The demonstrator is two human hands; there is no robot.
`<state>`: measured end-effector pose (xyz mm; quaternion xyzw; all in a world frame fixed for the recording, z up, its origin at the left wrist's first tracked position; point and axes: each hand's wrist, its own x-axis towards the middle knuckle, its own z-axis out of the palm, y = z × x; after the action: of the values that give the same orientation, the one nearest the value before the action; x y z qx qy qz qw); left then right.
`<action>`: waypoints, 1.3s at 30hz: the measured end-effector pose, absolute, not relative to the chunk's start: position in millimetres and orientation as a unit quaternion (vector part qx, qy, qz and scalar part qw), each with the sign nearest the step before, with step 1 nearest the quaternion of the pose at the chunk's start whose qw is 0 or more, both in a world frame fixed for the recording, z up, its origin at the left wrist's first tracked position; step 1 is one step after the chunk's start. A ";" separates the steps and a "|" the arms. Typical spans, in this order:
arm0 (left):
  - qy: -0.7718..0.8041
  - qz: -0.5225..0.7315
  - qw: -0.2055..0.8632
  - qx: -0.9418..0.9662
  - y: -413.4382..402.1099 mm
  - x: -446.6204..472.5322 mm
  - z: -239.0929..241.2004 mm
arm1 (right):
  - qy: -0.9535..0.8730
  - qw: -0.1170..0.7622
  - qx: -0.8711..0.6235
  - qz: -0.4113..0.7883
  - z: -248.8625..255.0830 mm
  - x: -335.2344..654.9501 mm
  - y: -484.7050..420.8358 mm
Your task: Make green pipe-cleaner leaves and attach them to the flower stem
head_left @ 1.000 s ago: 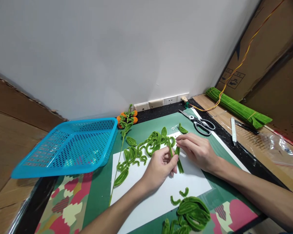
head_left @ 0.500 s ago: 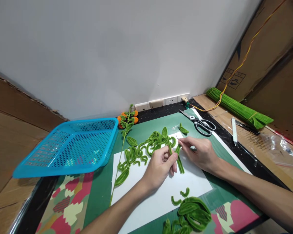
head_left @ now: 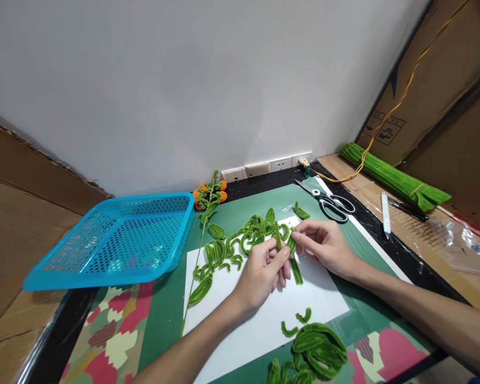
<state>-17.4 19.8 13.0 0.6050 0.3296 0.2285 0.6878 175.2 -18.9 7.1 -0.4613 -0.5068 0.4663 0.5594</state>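
Note:
My left hand [head_left: 264,266] is closed round a fuzzy green pipe cleaner [head_left: 278,234], which sticks up from between thumb and fingers. Close by on the right, my right hand [head_left: 324,245] pinches the upper end of another green pipe cleaner [head_left: 292,244]. Straight green lengths [head_left: 296,272] show below, between the two hands. Under them lies a white sheet [head_left: 244,330]. Beyond my left hand, looped green pipe cleaner leaves [head_left: 218,252] and curls are spread over the sheet. A bigger bunch of green leaves [head_left: 320,349] sits near the front edge.
A blue plastic basket [head_left: 116,282] stands at the left. A stem with orange blossoms [head_left: 210,197] lies beside it. Black-handled scissors [head_left: 336,207] rest at the back right, before a bundle of green pipe cleaners [head_left: 396,176] and a white cutter [head_left: 385,213]. A cable [head_left: 404,96] hangs at right.
My right fingertips have come down slightly onto the green pipe cleaner piece, whose top now shows more curved. My left hand keeps its grip almost unmoved.

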 end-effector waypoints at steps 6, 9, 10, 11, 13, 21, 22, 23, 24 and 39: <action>0.315 0.230 0.688 0.612 19.2 -16.6 11.7 | -0.462 0.561 -0.438 0.528 6.9 176.3 -15.4; 0.320 0.260 0.691 0.594 21.0 -15.2 10.8 | -0.466 0.556 -0.438 0.530 4.7 176.4 -13.3; 0.322 0.264 0.692 0.590 21.6 -14.8 10.4 | -0.467 0.559 -0.440 0.525 4.0 176.3 -12.9; 0.321 0.265 0.695 0.586 22.2 -14.3 10.0 | -0.467 0.564 -0.441 0.519 3.4 176.1 -12.7; 0.316 0.261 0.703 0.582 22.6 -13.8 9.3 | -0.467 0.577 -0.443 0.503 2.6 176.2 -12.9; 0.283 0.209 0.698 0.624 20.3 -16.5 13.2 | -0.454 0.586 -0.414 0.529 1.4 181.1 -11.4; 0.274 0.205 0.699 0.628 20.1 -17.0 14.0 | -0.452 0.585 -0.406 0.536 1.7 181.2 -11.4; 0.266 0.201 0.701 0.630 20.0 -17.5 14.7 | -0.453 0.583 -0.399 0.544 1.9 181.2 -11.5; 0.259 0.196 0.704 0.631 19.8 -17.9 15.1 | -0.454 0.581 -0.391 0.550 2.2 181.1 -11.9; 0.250 0.178 0.725 0.617 18.4 -18.3 16.5 | -0.463 0.568 -0.373 0.569 -1.2 182.4 -10.3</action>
<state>-18.3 18.4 16.5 0.6169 0.2496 0.1783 0.7248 182.4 -10.3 -1.2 -0.3732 -0.4631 0.5690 0.5679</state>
